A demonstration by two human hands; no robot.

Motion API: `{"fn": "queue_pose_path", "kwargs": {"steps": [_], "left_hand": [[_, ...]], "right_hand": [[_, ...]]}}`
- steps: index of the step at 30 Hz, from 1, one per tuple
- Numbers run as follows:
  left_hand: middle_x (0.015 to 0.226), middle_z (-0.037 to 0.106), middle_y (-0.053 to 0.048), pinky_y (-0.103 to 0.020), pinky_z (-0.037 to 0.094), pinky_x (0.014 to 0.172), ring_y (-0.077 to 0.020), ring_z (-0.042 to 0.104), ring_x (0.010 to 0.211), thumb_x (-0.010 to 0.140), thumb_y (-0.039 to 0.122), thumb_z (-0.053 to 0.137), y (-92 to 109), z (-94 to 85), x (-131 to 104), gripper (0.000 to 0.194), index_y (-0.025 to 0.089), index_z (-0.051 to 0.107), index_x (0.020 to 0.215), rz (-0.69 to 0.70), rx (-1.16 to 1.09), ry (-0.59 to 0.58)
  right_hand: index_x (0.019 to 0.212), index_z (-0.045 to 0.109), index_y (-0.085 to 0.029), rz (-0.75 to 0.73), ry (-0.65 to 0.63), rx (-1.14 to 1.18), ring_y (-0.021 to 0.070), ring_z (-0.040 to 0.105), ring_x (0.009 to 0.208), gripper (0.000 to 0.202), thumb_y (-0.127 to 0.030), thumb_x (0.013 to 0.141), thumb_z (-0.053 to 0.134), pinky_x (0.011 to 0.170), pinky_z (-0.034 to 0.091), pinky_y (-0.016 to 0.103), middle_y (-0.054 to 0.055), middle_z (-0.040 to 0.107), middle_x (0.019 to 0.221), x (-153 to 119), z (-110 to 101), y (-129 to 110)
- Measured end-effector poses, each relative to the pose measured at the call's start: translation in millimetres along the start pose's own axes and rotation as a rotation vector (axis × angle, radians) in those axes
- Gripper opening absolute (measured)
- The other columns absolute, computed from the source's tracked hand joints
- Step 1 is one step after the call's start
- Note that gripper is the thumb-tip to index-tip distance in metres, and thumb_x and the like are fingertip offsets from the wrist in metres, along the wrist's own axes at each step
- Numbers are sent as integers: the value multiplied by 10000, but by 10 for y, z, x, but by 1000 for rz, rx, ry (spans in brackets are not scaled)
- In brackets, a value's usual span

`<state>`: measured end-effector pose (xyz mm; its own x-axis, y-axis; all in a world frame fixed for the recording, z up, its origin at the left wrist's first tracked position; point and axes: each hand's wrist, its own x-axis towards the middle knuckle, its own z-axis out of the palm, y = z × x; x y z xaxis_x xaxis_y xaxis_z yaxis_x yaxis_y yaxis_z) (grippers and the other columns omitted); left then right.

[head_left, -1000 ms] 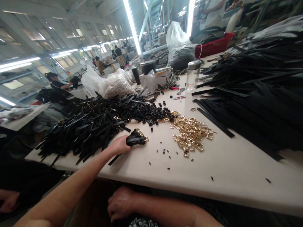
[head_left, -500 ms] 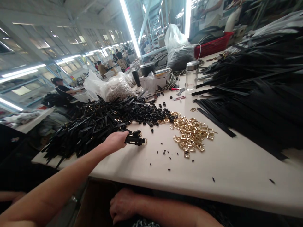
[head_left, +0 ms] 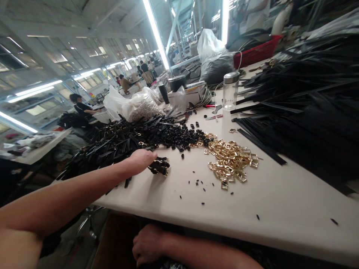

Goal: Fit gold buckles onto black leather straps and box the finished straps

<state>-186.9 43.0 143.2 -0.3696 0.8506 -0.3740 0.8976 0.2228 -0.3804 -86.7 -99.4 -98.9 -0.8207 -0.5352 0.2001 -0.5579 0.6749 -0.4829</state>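
Below the near edge of the pale counter (head_left: pixel 224 220), the right hand (head_left: pixel 148 243) curls, but I cannot tell its grip; above it, the left hand (head_left: pixel 140 163) has its fingers clamped on one bundle of black straps (head_left: pixel 159 166), open room to its right. Farther, one heap of gold buckles (head_left: pixel 231 160) lies between a left strap pile (head_left: pixel 106 144) and a right strap pile (head_left: pixel 311 112); beyond stand one bottle (head_left: pixel 231 93) and one red basket (head_left: pixel 258 51), under the room's tube lights (head_left: pixel 155 33).

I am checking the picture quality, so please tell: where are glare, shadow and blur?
Head view: glare at the light tubes; head view: soft shadow on the table below the left hand; head view: distant people look blurred.
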Motion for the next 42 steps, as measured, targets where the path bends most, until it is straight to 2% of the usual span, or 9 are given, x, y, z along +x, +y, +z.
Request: {"fn": "queue_pose_path", "kwargs": {"steps": [5,14,22,25,29,32,36,39,42], "left_hand": [[880,741,-166,-359,485,829,-300,708,884,835,26,517,-25,122,75,241,149,716,894,30,23,-43],[813,746,-172,-368,460,855,-322,693,915,763,10,568,-199,-209,101,237,148,741,677,23,169,-91],[808,757,-164,-334,474,767,-284,694,848,734,3,621,92,52,273,191,146,743,702,77,204,-91],[856,765,-141,-300,463,765,-257,693,873,755,27,616,18,94,147,183,152,749,750,74,145,-85],[956,763,-122,-274,442,736,-253,688,912,828,149,579,-258,213,-354,192,172,757,896,-24,42,-123],[884,753,-89,-262,425,701,-242,679,840,826,317,627,-519,501,-917,211,184,741,944,-150,-105,-232],[616,676,-20,-240,395,624,-167,620,598,857,367,593,-730,1230,-1790,258,172,696,723,-275,-490,-522],[523,628,-2,-240,392,561,-149,574,495,823,356,646,-656,1947,-2336,282,176,618,608,-483,-837,-698],[502,614,-8,-251,432,525,-152,557,449,805,301,674,-389,2646,-2581,251,173,581,610,-806,-1369,-830]], "right_hand": [[814,781,-307,9,-10,8,175,694,734,217,-492,818,666,340,227,248,-19,762,941,4,-42,-18],[938,779,-278,-1,-30,-8,195,696,839,258,-470,876,618,386,267,278,-8,748,993,-68,-151,-53],[923,770,-268,2,-22,-9,181,686,843,221,-434,885,628,426,287,270,-11,741,981,-115,-246,-71],[920,764,-254,-5,-33,-12,166,679,836,218,-429,890,637,460,335,263,-13,739,965,-148,-346,-89],[919,751,-216,-13,10,0,181,659,837,196,-387,888,661,566,387,279,23,728,944,-172,-380,-97],[921,734,-172,-13,8,72,196,639,861,194,-350,903,657,653,402,296,67,708,952,-157,-298,-75],[900,706,-160,-12,18,140,188,607,869,156,-300,920,640,705,384,300,69,682,946,-144,-222,-61],[886,697,-158,-5,11,151,184,588,837,177,-319,926,635,701,369,303,68,670,913,-141,-228,-68],[873,689,-161,4,14,145,180,576,818,171,-323,915,653,695,367,304,63,659,883,-127,-222,-73]]}}
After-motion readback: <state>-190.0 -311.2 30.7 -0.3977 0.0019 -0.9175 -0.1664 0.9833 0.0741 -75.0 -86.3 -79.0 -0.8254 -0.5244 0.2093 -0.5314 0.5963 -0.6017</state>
